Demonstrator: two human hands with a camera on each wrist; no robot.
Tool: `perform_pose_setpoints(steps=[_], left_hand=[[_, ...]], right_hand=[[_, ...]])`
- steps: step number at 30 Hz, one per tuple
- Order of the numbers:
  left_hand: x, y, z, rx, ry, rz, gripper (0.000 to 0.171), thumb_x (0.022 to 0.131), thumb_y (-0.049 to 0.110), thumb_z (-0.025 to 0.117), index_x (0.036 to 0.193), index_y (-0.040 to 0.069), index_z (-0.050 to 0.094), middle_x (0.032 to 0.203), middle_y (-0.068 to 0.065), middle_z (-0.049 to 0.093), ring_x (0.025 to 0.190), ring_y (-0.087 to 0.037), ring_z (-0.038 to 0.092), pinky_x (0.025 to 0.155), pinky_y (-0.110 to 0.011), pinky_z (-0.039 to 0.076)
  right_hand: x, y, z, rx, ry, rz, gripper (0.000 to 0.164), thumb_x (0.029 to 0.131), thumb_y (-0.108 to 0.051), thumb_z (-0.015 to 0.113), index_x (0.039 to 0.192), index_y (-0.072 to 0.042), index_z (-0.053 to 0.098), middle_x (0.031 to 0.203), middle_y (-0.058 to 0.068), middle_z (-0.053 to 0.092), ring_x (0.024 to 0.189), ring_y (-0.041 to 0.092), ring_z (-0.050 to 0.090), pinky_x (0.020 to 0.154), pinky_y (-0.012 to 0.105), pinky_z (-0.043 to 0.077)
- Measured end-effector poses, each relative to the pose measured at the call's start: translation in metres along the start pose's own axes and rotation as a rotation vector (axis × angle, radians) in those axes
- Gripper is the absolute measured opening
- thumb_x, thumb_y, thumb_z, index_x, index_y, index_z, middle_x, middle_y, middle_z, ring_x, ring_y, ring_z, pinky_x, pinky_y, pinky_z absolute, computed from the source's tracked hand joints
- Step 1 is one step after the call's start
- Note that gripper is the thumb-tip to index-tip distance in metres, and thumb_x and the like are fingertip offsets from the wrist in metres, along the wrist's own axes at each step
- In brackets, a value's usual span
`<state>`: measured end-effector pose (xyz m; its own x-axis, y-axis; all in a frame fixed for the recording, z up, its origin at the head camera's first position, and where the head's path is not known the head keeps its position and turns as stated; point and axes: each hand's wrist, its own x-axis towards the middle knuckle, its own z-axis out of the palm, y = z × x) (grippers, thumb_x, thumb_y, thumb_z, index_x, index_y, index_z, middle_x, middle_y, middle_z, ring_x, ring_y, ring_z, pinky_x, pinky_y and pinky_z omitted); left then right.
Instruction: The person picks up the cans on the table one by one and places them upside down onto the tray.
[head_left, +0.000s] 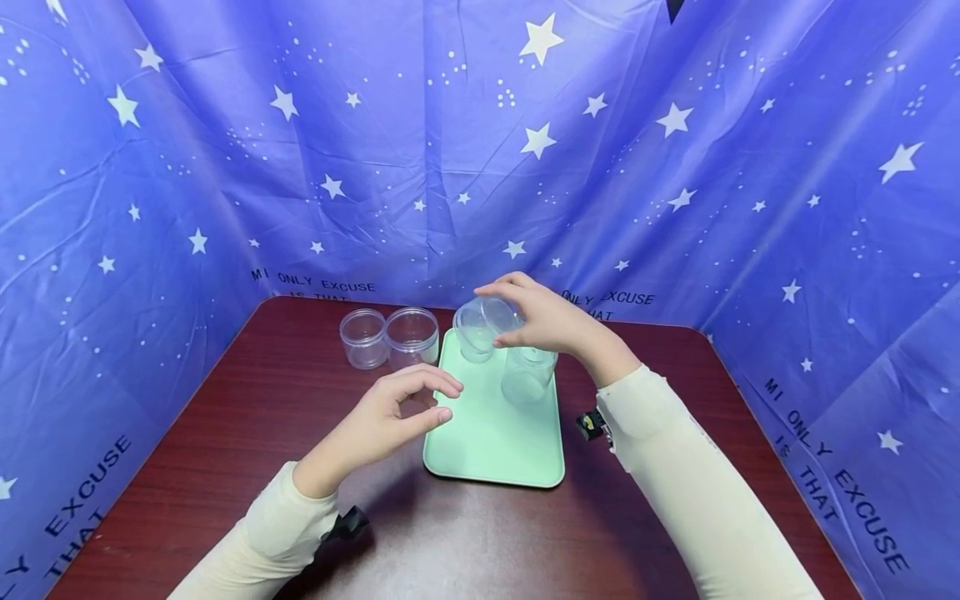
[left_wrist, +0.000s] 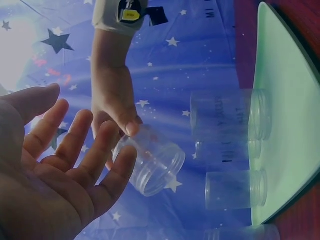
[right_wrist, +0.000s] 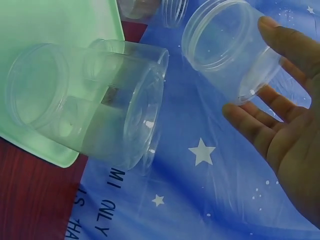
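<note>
Jar (right_wrist: pixel 234 56) held, axis tilted, mouth slanting down

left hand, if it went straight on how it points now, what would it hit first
Probably the large clear jar on the mint-green tray, by the head view; depth is unclear, so the left hand may pass over it.

The violet-blue cloth backdrop (head_left: pixel 637 200) is patterned with white stars (head_left: pixel 542 40) and dots (head_left: pixel 506 93) and lettered in black. A dark red-brown tabletop (head_left: pixel 247 400), mint-green rectangular tray (head_left: pixel 487 450), cream cloth sleeves (head_left: pixel 697 467) and clear cylindrical plastic jars (head_left: pixel 474 332) are seen.
</note>
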<state>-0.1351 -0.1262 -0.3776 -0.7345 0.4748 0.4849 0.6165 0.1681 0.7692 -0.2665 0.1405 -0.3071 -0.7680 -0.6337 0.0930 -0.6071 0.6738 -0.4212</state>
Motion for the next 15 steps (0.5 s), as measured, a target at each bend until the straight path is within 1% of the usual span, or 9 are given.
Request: perform_pose_setpoints(steps=[5,12,15], left_hand=[[-0.001,-0.003,0.002,-0.012,-0.015,-0.011,0.022,0.094,0.009,0.074,0.113,0.02,0.071,0.121,-0.004,0.071,0.113,-0.015,0.063,0.087,-0.044,0.057],[0.0,-0.004,0.005,-0.023,-0.036,-0.016,0.021,0.095,0.01,0.073,0.113,0.02,0.071,0.121,0.002,0.07,0.114,-0.014,0.063,0.088,-0.043,0.058],[0.0,-0.004,0.005,-0.023,-0.039,-0.012,0.021,0.095,0.01,0.073,0.113,0.02,0.071,0.121,0.001,0.07,0.115,-0.015,0.063,0.088,-0.043,0.058]], right_hand=[[0.009,-0.004,0.001,-0.046,-0.045,0.023,0.077,0.084,-0.029,0.086,0.151,-0.034,0.049,0.15,0.006,0.044,0.129,0.028,0.054,0.107,0.053,0.048],[0.021,-0.007,0.009,-0.083,-0.103,0.051,0.076,0.083,-0.027,0.086,0.15,-0.032,0.05,0.15,0.008,0.044,0.131,0.031,0.053,0.108,0.055,0.046],[0.025,-0.008,0.014,-0.093,-0.129,0.054,0.075,0.083,-0.025,0.085,0.15,-0.03,0.051,0.15,0.009,0.045,0.133,0.031,0.052,0.109,0.055,0.046]])
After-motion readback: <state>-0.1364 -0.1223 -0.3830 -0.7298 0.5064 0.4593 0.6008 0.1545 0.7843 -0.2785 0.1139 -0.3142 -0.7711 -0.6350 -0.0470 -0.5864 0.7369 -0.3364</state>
